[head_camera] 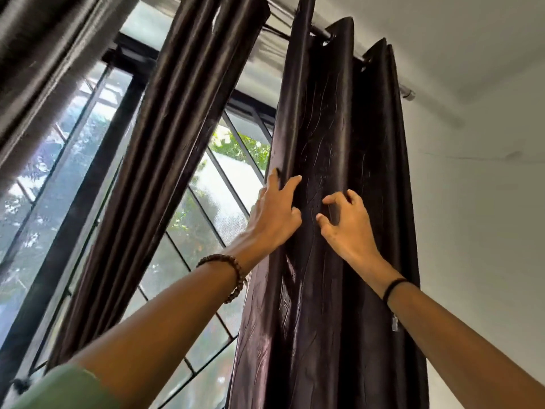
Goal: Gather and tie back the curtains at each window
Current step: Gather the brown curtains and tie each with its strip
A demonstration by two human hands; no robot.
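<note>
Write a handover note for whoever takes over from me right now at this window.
Left hand: grips the left edge of the right curtain.
Right hand: fingers curled into a fold of the same curtain.
Middle curtain hangs bunched to its left, on the same rod.
Done: right curtain partly bunched.
Left: finish gathering it, tie it back.

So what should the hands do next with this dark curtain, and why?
Probably pull both hands together to bunch the curtain. The left hand sits at its window-side edge, the right hand has curled fingers digging into a middle fold, and the cloth hangs in wide loose folds with no tie round it in view.
</note>
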